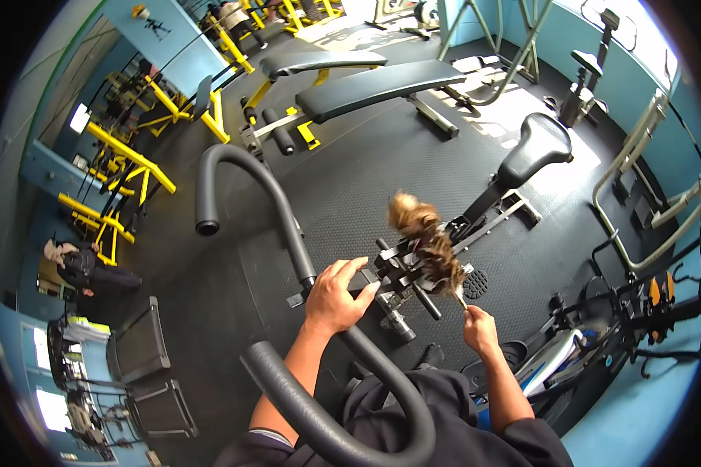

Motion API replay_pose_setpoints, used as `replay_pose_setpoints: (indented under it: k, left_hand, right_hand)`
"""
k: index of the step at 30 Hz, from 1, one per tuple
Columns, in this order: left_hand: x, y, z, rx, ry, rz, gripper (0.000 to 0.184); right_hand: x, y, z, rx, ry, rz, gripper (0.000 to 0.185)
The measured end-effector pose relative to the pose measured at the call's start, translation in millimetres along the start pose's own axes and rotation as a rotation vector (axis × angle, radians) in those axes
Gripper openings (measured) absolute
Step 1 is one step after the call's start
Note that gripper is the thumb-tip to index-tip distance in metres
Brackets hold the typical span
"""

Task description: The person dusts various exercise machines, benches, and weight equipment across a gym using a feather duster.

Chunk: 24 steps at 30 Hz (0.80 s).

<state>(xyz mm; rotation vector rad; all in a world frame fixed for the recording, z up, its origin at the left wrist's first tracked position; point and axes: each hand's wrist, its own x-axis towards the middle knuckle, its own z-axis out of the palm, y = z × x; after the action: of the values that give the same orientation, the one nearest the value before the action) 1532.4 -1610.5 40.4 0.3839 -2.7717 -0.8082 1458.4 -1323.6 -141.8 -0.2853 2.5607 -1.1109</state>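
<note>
My right hand (481, 330) is closed round the thin handle of a brown feather duster (430, 243). The duster's fluffy head lies over the metal frame and pedal area (401, 268) of an exercise bike, its tip blurred. My left hand (341, 297) has its fingers spread and rests at the black padded handlebar (284, 210), near the joint in the middle. The handlebar curves from the upper left down to my lap. Beyond the duster stands the bike's black saddle (533, 148) on its post.
Black padded benches (378, 89) stand ahead, with yellow weight machines (128, 156) to the left. Another bike (553, 362) is close on my right. Treadmills (140, 342) are at the lower left. A person (237, 19) is far back, and another person (86, 265) appears at the left.
</note>
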Motion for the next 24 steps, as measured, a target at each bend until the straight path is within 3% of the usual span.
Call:
replay_pose_setpoints:
  k: [3, 4, 5, 10, 11, 13, 14, 17, 18, 19, 20, 21, 22, 24]
  left_hand:
    - [-5, -6, 2, -0.051, 0.17, 0.058, 0.044]
    - [-6, -8, 3, -0.068, 0.222, 0.096, 0.046]
    - [-8, -8, 2, -0.072, 0.211, 0.076, 0.046]
    - [-10, -10, 2, -0.028, 0.208, 0.127, 0.041]
    - [-10, -13, 4, -0.038, 0.233, 0.147, 0.038]
    - [-11, -17, 4, -0.069, 0.237, 0.147, 0.036]
    - [-10, -18, 6, -0.106, 0.32, 0.21, 0.034]
    - [-15, -22, 3, -0.238, 0.292, 0.2, 0.033]
    - [-17, -26, 5, -0.265, 0.291, 0.203, 0.032]
    - [-15, -40, 17, -0.252, 0.334, 0.294, 0.031]
    - [-20, -40, 11, -0.217, 0.302, 0.302, 0.03]
    - [-24, -37, 3, -0.183, 0.268, 0.309, 0.03]
    - [-25, -33, -6, -0.286, 0.229, 0.291, 0.029]
    - [-20, -38, 2, -0.251, 0.223, 0.279, 0.027]
  right_hand:
    - [-28, -38, -17, 0.175, -0.185, 0.032, 0.02]
    - [-39, -40, -14, 0.294, -0.214, -0.132, 0.019]
    - [-48, -46, -17, 0.22, -0.309, -0.186, 0.02]
    - [-65, -47, 0, -0.008, -0.082, -0.042, 0.022]
    - [-76, -55, 4, 0.006, -0.051, -0.102, 0.02]
    - [-103, -68, 5, 0.165, -0.152, -0.144, 0.02]
    - [-113, -63, 11, 0.223, -0.14, -0.112, 0.019]
    - [-133, -27, 31, 0.197, -0.096, -0.063, 0.025]
    - [-125, 83, 80, 0.282, -0.096, 0.043, 0.029]
    - [-140, 74, 70, -0.084, 0.062, -0.254, 0.035]
    - [-147, 86, 71, -0.471, -0.054, -0.229, 0.036]
    - [-169, 58, 69, 0.133, 0.096, -0.377, 0.025]
    - [-174, 90, 77, -0.229, 0.109, -0.249, 0.018]
    - [-207, 40, 76, -0.123, 0.129, 0.012, 0.012]
